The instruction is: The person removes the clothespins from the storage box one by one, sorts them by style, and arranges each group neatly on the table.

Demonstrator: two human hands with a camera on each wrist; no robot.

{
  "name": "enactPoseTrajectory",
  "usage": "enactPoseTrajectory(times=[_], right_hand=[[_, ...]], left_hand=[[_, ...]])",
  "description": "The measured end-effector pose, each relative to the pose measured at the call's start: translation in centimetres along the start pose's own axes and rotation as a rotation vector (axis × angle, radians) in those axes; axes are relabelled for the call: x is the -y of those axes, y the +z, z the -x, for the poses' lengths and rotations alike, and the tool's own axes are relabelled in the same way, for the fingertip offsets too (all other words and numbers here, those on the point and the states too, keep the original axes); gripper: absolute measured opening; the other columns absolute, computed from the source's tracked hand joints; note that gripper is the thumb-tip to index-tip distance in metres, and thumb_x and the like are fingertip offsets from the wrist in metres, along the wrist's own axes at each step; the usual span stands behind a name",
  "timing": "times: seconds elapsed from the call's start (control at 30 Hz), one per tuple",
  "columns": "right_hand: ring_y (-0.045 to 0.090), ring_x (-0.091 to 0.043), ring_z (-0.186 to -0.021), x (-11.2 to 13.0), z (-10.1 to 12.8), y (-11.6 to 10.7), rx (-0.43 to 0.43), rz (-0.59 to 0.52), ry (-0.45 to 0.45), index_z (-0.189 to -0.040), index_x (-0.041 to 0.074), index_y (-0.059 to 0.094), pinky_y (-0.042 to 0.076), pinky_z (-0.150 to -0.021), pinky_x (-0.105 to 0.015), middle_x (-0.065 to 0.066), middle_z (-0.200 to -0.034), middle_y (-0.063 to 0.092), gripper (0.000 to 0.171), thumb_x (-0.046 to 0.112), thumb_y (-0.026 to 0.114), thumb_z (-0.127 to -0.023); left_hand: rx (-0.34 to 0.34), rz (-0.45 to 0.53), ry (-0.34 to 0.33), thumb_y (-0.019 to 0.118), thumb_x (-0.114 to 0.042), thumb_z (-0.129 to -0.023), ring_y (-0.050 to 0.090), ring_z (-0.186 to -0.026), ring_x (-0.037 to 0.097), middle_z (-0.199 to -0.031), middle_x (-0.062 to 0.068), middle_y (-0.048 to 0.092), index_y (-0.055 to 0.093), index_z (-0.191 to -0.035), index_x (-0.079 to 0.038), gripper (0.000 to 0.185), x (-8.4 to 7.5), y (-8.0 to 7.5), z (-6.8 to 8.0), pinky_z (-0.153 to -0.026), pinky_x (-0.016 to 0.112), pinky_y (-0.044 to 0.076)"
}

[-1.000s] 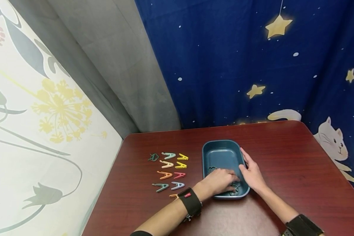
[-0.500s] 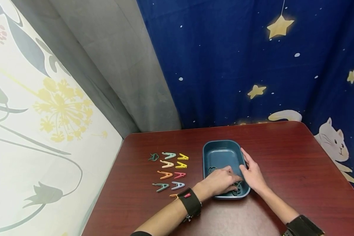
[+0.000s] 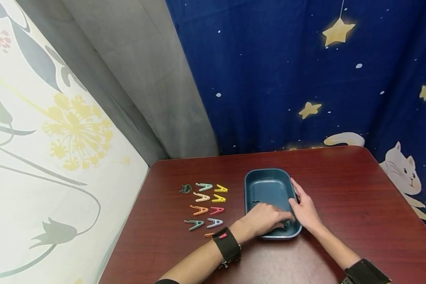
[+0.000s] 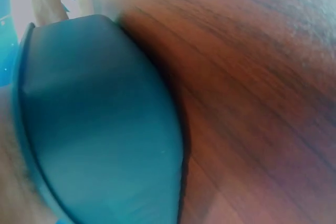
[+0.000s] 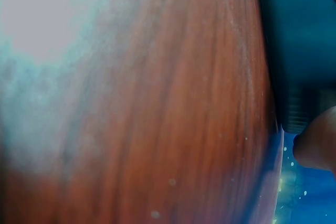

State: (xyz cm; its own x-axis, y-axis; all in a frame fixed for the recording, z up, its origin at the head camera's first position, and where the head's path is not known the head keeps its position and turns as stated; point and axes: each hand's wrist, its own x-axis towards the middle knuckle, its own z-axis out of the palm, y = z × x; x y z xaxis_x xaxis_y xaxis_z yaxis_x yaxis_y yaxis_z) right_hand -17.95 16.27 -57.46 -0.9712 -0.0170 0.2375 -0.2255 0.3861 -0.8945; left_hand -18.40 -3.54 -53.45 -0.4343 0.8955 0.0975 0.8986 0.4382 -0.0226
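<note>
A deep blue rectangular container (image 3: pixel 269 173) with rounded corners stands on the table. My left hand (image 3: pixel 266 219) reaches over its near left rim, fingers bent down inside at the near right corner. Under those fingers lie small dark green looped pieces (image 3: pixel 285 226), mostly covered; I cannot tell whether they are pinched. Another looped piece (image 3: pixel 256 203) shows beside the left wall. My right hand (image 3: pixel 305 211) holds the container's right side, thumb at the rim and fingers along the outer wall. The left wrist view shows the container's outer wall (image 4: pixel 105 119) close up.
Left of the container, several small coloured clips lie in two rough columns, among them a yellow clip (image 3: pixel 219 198) and a red clip (image 3: pixel 217 210). An orange clip (image 3: pixel 208 235) is partly behind the left wrist. A dark green looped piece (image 3: pixel 186 189) lies at their far left.
The left hand's fingers have shifted slightly within the near right corner and now cover more of the dark green pieces. The right hand and the container stay in place.
</note>
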Motion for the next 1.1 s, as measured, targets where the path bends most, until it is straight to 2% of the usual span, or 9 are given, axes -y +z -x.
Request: enactPoseTrajectory(times=[0.3,0.53,0.67,0.83,0.97,1.1], right_hand=[[0.039,-0.044,-0.149,0.4,0.0,-0.4,0.031,0.005,0.07,-0.169,0.009,0.029,0.026,-0.093,0.001,-0.022,-0.167,0.035,0.071,-0.005,0.052,-0.104],[0.041,-0.045,-0.148,0.3,0.0,-0.3,0.033,-0.008,0.056,-0.168,0.006,0.028,0.027,-0.093,0.001,-0.024,-0.166,0.035,0.07,-0.006,0.051,-0.103],[0.04,-0.045,-0.148,0.2,0.0,-0.2,0.03,-0.026,0.059,-0.168,0.006,0.028,0.027,-0.093,0.001,-0.024,-0.166,0.035,0.07,-0.006,0.051,-0.103],[0.038,-0.044,-0.15,0.2,0.1,-0.1,0.037,-0.028,0.08,-0.168,0.007,0.027,0.026,-0.093,0.001,-0.021,-0.168,0.034,0.07,-0.005,0.051,-0.104],[0.038,-0.044,-0.151,0.4,0.1,-0.2,0.039,-0.019,0.092,-0.169,0.008,0.027,0.026,-0.093,0.0,-0.021,-0.168,0.034,0.07,-0.004,0.051,-0.104],[0.038,-0.044,-0.15,0.4,0.1,-0.2,0.037,-0.021,0.086,-0.168,0.007,0.028,0.026,-0.093,0.0,-0.022,-0.168,0.034,0.07,-0.004,0.051,-0.104]], left_hand=[[-0.008,0.137,-0.027,0.072,-0.032,-0.104,0.067,-0.08,-0.003,-0.106,-0.016,0.077,0.072,-0.13,-0.033,0.027,1.0,-1.6,1.7,-0.074,0.013,0.052],[-0.069,0.239,-0.111,0.071,-0.027,-0.104,0.067,-0.085,-0.009,-0.104,-0.017,0.077,0.074,-0.127,-0.031,0.024,2.5,-3.1,3.8,-0.077,0.01,0.051],[-0.127,0.316,-0.178,0.075,-0.025,-0.102,0.067,-0.09,-0.01,-0.106,-0.013,0.078,0.075,-0.126,-0.026,0.024,3.6,-4.1,5.1,-0.08,0.009,0.051],[-0.239,0.437,-0.281,0.081,-0.017,-0.097,0.071,-0.093,-0.006,-0.106,-0.007,0.08,0.077,-0.123,-0.021,0.027,5.4,-5.1,6.9,-0.082,0.012,0.053],[-0.333,0.51,-0.367,0.082,-0.014,-0.095,0.073,-0.09,-0.002,-0.102,-0.007,0.08,0.077,-0.12,-0.021,0.026,7.0,-5.8,8.8,-0.077,0.017,0.057],[-0.406,0.541,-0.458,0.081,-0.015,-0.096,0.073,-0.083,0.0,-0.099,-0.007,0.08,0.078,-0.118,-0.02,0.023,8.6,-6.2,10.9,-0.065,0.021,0.056]])
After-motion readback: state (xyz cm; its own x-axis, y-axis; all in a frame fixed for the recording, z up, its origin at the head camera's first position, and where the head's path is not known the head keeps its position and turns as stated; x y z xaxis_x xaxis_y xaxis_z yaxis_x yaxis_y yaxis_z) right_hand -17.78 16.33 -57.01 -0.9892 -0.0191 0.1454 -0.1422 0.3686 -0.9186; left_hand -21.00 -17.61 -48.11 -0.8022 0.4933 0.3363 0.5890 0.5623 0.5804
